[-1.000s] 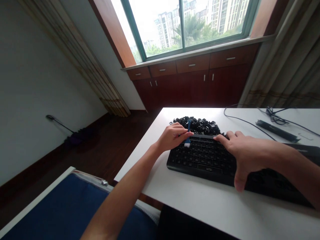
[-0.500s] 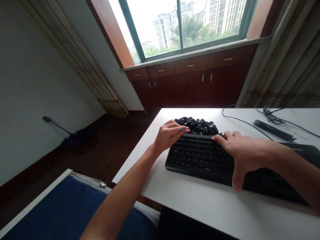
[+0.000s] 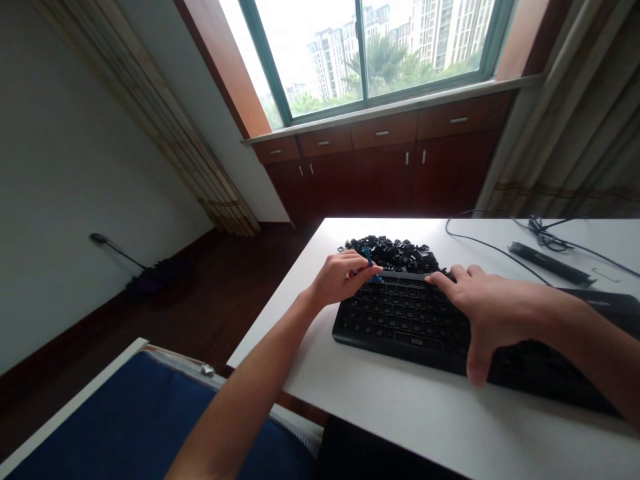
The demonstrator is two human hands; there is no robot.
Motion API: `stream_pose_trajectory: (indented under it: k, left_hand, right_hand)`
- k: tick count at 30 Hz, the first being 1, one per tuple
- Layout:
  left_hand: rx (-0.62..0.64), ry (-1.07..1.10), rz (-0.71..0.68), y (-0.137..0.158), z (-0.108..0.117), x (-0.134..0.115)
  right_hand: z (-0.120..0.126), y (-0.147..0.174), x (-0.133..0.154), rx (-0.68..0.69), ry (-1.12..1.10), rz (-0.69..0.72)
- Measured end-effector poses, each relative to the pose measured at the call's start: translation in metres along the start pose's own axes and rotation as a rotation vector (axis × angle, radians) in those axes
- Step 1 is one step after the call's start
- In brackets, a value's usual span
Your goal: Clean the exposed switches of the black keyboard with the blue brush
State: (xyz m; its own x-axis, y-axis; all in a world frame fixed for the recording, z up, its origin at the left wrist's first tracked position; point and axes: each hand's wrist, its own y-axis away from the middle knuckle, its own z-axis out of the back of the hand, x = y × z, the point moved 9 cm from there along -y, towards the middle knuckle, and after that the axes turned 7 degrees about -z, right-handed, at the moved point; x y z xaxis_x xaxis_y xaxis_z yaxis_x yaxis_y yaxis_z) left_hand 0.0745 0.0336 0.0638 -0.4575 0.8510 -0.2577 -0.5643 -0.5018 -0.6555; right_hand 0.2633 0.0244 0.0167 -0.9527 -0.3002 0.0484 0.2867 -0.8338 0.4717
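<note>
A black keyboard point(image 3: 415, 308) with its keycaps off lies on the white table. At its upper left corner, my left hand point(image 3: 341, 277) is closed in a pinch on a small blue tool point(image 3: 368, 255). One end of the tool points up past the fingers, and the other is at the keyboard's top edge; its exact kind is unclear. A small red spot shows by the palm. My right hand point(image 3: 493, 303) rests over the keyboard's right half, fingers and thumb spread, with fingertips at the top edge. Behind the keyboard lies a heap of black keycaps point(image 3: 400, 253).
A long black strip-like piece point(image 3: 550, 263) lies at the right, near a coiled black cable point(image 3: 547, 237) and a thin bent metal piece point(image 3: 606, 275). A blue zippered surface point(image 3: 130, 413) is at lower left, below the table's edge. Cabinets point(image 3: 360, 177) stand under the window.
My left hand has turned and shifted slightly right; the blue tool now stands more upright and more of it shows. My right hand stays in place on the keyboard.
</note>
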Motion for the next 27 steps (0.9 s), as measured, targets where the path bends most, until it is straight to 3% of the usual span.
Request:
stream_pose_trajectory:
  k: [6,10,17,27]
  left_hand:
    - [0.038,0.088,0.093,0.003,-0.006,0.007]
    - [0.03,0.118,0.035,0.0,-0.006,0.002]
    - [-0.103,0.017,-0.044,0.001,0.007,0.001]
    - [-0.048,0.036,0.018,0.001,0.002,0.004]
  right_hand:
    - [0.0,0.0,-0.001,0.005,0.006,-0.008]
    - [-0.001,0.001,-0.002,0.006,-0.006,-0.006]
    - [0.002,0.001,0.0,-0.015,-0.006,0.003]
    - [0.003,0.002,0.001,-0.015,-0.001,0.007]
